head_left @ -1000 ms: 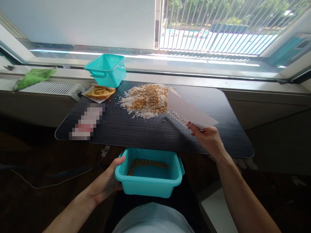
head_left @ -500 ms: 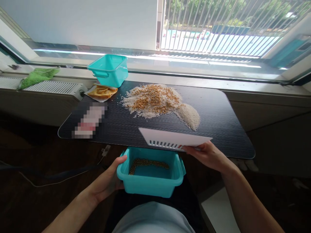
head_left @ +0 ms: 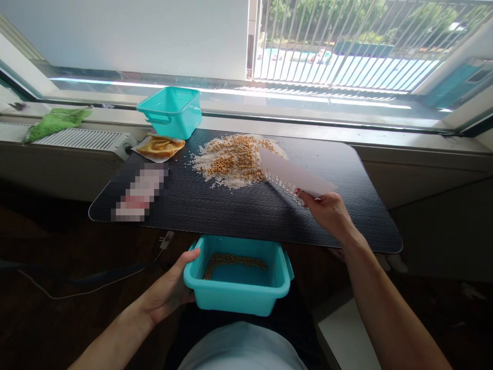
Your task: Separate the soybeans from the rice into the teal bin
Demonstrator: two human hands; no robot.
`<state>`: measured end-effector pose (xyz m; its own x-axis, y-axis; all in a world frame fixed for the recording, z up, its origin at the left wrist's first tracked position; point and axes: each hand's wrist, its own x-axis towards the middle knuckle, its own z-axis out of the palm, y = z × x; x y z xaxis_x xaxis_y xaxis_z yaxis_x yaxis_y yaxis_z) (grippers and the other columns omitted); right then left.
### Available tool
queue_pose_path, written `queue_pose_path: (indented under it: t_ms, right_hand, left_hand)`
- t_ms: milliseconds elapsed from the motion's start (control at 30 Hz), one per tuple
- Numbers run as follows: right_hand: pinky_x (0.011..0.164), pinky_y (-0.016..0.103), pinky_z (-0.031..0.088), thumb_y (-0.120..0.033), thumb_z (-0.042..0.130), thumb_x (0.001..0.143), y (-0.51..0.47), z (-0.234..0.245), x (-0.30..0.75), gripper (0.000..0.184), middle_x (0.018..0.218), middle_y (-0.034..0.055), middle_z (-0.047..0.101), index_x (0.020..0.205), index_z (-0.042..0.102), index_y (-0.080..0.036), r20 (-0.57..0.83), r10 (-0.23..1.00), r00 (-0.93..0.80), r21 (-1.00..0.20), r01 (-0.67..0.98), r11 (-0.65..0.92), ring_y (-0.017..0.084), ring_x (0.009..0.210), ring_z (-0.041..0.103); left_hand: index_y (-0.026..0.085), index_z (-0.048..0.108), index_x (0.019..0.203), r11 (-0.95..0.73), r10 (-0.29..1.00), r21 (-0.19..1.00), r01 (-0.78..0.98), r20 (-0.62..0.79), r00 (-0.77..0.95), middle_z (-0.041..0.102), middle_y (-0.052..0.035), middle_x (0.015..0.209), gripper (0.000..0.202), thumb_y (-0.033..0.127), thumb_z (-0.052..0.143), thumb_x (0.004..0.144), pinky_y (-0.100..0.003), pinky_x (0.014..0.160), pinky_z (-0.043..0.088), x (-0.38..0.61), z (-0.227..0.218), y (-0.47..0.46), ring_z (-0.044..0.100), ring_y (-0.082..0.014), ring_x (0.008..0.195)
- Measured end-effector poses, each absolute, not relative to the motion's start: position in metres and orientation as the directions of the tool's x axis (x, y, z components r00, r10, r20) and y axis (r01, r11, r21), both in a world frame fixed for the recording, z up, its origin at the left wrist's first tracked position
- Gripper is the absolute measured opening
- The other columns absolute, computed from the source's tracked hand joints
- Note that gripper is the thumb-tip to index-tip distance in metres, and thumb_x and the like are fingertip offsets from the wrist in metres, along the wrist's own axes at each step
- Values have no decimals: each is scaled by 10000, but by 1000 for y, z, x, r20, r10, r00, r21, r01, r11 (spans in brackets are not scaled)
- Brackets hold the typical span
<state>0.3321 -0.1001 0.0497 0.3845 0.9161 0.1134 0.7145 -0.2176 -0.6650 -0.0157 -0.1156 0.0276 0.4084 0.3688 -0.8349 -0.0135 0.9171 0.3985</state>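
Observation:
My left hand (head_left: 171, 290) grips the left rim of a teal tub (head_left: 236, 295) held on my lap below the table edge; a line of yellow beans (head_left: 234, 260) lies inside it. My right hand (head_left: 326, 210) is closed on a white slotted scoop (head_left: 295, 176), its slotted edge down on the table against the right side of a heap of rice mixed with yellow beans (head_left: 234, 160). The scoop covers the rice at the heap's right.
The dark ribbed table (head_left: 239, 205) stands below a window sill. A second teal tub (head_left: 170, 111) sits at the back left, with a yellow cloth on white paper (head_left: 158, 147) in front of it. A green cloth (head_left: 54, 122) lies on the radiator.
My right hand carried the scoop from above the lap tub back up to the right side of the heap. The left hand and tub stayed put.

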Motion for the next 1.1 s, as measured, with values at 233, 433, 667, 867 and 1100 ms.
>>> queue_pose_path:
  t_ms: [233,433,667,867,1100]
  right_hand:
    - [498,258,388,-531,591,761,-97,48,332,430,525,15,591,713,722,-125,88,920,383,-691,688,-220,169,532,552]
    - [525,259,421,-498,603,763,-96,48,328,394,584,23,644,775,743,-130,73,941,332,-714,676,-183,190,598,602]
    - [556,265,466,-478,629,762,-108,48,330,359,689,21,699,802,750,-142,60,941,333,-766,619,-171,180,609,623]
    - [587,291,505,-469,630,765,-123,43,333,345,688,32,713,749,745,-144,51,935,351,-757,624,-193,211,653,654]
    - [716,332,548,-452,644,753,-156,40,341,326,844,57,755,868,761,-170,17,927,374,-825,530,-199,239,762,691]
  left_hand:
    - [226,490,1339,915,377,402,-26,-832,407,710,-92,1136,618,565,519,824,-391,792,524,-15,27,-115,666,-279,945]
    - [230,480,1350,916,380,401,-36,-832,403,710,-91,1141,628,566,527,820,-389,788,525,-16,27,-116,663,-282,960]
    - [268,448,1373,916,379,399,-39,-830,410,693,-73,1187,656,573,552,802,-378,801,519,-15,26,-115,648,-288,1026]
    - [283,432,1388,914,382,405,-37,-824,419,681,-78,1210,676,578,562,794,-390,824,515,-17,26,-116,632,-302,1075]
    - [226,487,1348,918,362,395,-20,-819,444,697,-93,1166,645,579,529,809,-393,834,514,-11,24,-118,630,-303,1081]
